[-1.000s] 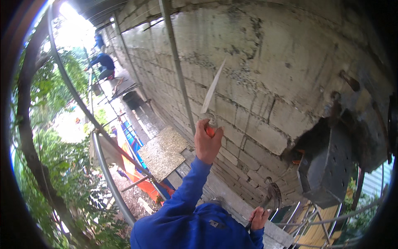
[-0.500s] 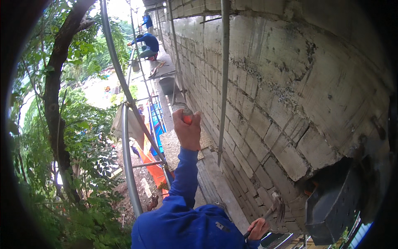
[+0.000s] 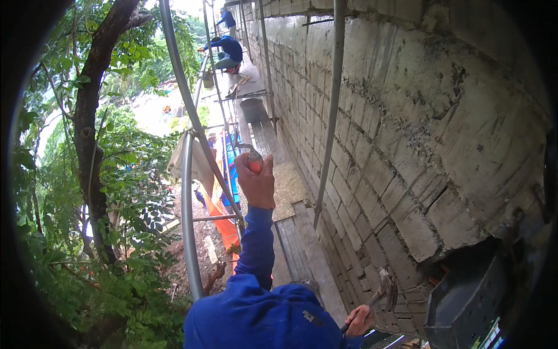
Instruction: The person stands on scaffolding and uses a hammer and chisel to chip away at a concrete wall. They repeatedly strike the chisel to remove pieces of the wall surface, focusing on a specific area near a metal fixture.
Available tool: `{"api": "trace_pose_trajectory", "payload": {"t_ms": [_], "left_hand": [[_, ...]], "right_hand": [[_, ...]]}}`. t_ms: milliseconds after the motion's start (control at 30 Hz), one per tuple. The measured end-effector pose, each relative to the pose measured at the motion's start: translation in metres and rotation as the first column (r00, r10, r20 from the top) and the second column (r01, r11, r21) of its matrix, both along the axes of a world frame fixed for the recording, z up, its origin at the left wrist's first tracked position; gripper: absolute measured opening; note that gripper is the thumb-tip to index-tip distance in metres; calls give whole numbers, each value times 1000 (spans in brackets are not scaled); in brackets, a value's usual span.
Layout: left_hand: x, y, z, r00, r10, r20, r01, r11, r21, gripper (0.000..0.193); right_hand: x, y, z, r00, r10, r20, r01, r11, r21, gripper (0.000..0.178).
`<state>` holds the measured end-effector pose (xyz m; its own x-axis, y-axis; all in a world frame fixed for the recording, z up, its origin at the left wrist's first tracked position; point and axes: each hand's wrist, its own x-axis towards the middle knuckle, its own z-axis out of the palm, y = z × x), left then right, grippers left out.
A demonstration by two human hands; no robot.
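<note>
My left hand (image 3: pixel 256 187) is held out ahead at arm's length, its fingers wrapped round a tool with a red-orange handle (image 3: pixel 254 167) and a bent grey metal shank. Its far end is too small to make out. Low on the right, beside the wall, my right hand (image 3: pixel 359 319) grips the handle of a claw hammer (image 3: pixel 387 288). The hammer's head is close to the block wall (image 3: pixel 401 195); whether it touches cannot be told. A blue sleeve covers each arm.
Scaffold pipes (image 3: pixel 187 215) rise at the left, with another pole (image 3: pixel 332 110) by the wall. Planks (image 3: pixel 293 247) and a board (image 3: pixel 289 185) form the walkway. Farther along are a dark bucket (image 3: pixel 253 109) and a crouching person (image 3: pixel 228 49). A dark angular box (image 3: pixel 465 299) is at lower right.
The view has turned, so the wall, poles and walkway appear farther right. My left hand has shifted slightly left against the walkway. Both hands keep their grips.
</note>
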<state>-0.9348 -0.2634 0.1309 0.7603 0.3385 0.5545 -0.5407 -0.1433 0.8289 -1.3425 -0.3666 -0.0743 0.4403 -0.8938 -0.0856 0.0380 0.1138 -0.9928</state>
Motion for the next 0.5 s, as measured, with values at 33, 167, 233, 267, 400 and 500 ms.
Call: {"api": "trace_pose_trajectory", "payload": {"t_ms": [33,167,233,267,400,500], "left_hand": [[2,1,-2,1000,10,7,-10,1000,5,40],[-1,-3,-4,999,-41,19,42,999,-31,41],[0,-4,-6,994,-109,4,109,993,-33,41],[4,-1,-9,990,-142,-11,142,990,-15,40],[-3,-9,-7,815,-578,-28,545,783,-299,26],[-17,-11,-1,665,-746,-38,660,611,-438,31]], "right_hand": [[0,-1,-2,1000,2,4,-2,1000,6,63],[-1,-2,0,1000,17,-8,-17,1000,7,66],[-3,-2,1,1000,21,-18,-21,1000,3,68],[-3,-1,0,1000,19,-17,-19,1000,3,68],[-7,0,2,1000,0,-21,0,1000,-15,67],[-8,0,-1,999,-36,-33,36,999,-2,65]]}}
